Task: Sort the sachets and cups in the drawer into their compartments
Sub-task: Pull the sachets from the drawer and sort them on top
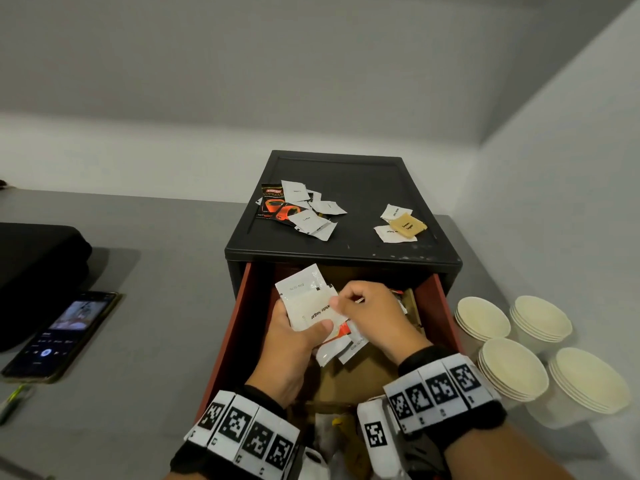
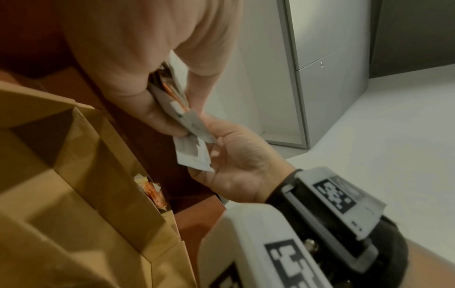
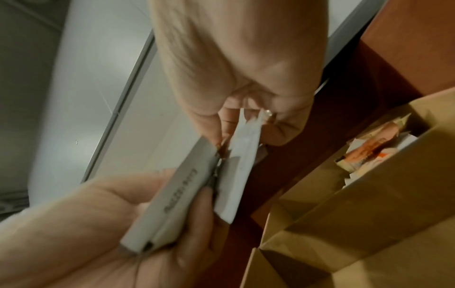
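Sachets [image 1: 308, 308] sit fanned in a bunch above the open red drawer [image 1: 239, 317], their long sides running up and away from the person, the front one reading "White Sugar". The left hand [image 1: 291, 344] clamps the bunch, thumb across the front. The right hand [image 1: 372, 315] pinches the top sachet's right edge between thumb and fingers [image 3: 283, 124]. Cardboard dividers [image 2: 81, 175] split the drawer, and more sachets lie in one far compartment [image 3: 369, 154]. On the black cabinet top [image 1: 363, 174] are two loose piles, left [image 1: 301, 211] and right [image 1: 400, 225]. Four cup stacks [image 1: 512, 367] stand just right of the drawer, near the wall. A phone [image 1: 62, 336] lies well to the left.
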`<state>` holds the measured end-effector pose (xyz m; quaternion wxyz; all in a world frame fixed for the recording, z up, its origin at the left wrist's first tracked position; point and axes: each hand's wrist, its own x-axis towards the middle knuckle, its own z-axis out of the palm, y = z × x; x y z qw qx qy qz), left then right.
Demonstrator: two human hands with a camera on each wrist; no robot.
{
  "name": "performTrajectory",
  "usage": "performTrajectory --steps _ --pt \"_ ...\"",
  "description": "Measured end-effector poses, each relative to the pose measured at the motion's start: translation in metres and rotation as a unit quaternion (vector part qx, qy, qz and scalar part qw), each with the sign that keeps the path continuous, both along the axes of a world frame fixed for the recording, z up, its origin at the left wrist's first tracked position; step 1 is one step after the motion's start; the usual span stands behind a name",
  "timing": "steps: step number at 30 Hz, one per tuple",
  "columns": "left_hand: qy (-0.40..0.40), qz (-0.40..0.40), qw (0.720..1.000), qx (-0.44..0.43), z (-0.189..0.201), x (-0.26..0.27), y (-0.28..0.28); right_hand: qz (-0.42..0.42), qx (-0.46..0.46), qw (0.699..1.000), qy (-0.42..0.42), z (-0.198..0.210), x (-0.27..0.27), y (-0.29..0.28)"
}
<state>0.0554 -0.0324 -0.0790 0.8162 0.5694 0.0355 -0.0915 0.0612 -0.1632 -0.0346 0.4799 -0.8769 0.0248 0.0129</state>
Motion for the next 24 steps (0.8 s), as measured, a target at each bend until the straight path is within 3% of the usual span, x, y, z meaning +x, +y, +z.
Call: performTrajectory --steps 4,8,12,14,16,19,22,24 --pt "0.000 -0.006 1.000 -0.024 0.003 0.000 -0.001 -0.027 0.032 0.999 -0.011 0.014 0.003 -0.005" --pt "0.010 0.002 0.999 -0.038 0.004 0.001 -0.002 -0.136 0.139 0.981 -0.013 0.028 0.016 -0.018" --pt "0.026 0.010 0.999 -0.025 0.005 0.002 -0.001 -0.244 0.346 0.906 -0.018 0.044 0.034 -0.039" --pt "0.030 0.007 0.999 -0.018 0.006 0.001 0.000 -0.254 0.395 0.883 -0.024 0.045 0.042 -0.048" --pt "0.029 0.002 1.000 -0.010 0.007 0.000 0.001 -0.252 0.331 0.909 -0.015 0.044 0.042 -0.048" --pt "0.024 -0.003 1.000 -0.002 0.006 0.001 0.000 -0.209 0.131 0.969 -0.023 0.038 0.027 -0.034" --pt "0.016 -0.012 1.000 -0.002 0.002 0.001 -0.001 -0.026 -0.008 0.999 -0.019 0.031 0.008 -0.005" --pt "-0.009 -0.020 1.000 0.004 0.002 -0.001 -0.001 0.061 -0.101 0.993 0.004 0.023 0.004 0.011"
